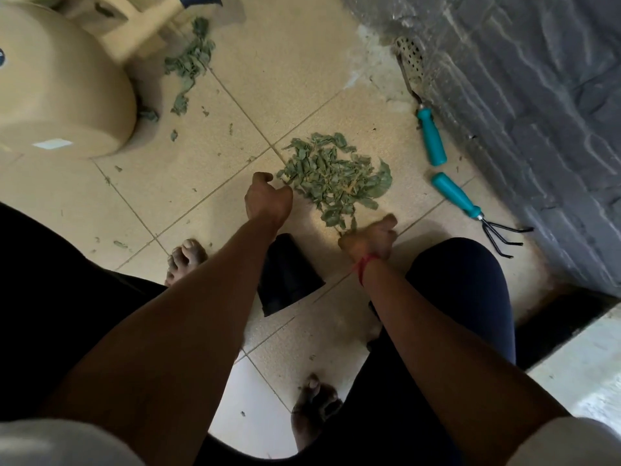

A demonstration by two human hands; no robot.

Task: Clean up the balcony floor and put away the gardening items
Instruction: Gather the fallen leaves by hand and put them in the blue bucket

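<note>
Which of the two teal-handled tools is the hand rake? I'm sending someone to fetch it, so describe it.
Start at the grey brick wall on the right and look along its foot, where two teal-handled tools lie on the tiles. The hand rake is the one nearer the person, beside the big leaf pile. Unlike the trowel beyond it, it ends in thin black curved prongs.

Dim, flat indoor light; brightest patches are the glare on the floor tile (242, 391) at 6 o'clock and the pale ledge (584, 358) at 4 o'clock. Forearms and legs sit in heavy shadow. Wide-angle bending at edges, soft blur on the beige pot (60, 85) at 10 o'clock.
</note>
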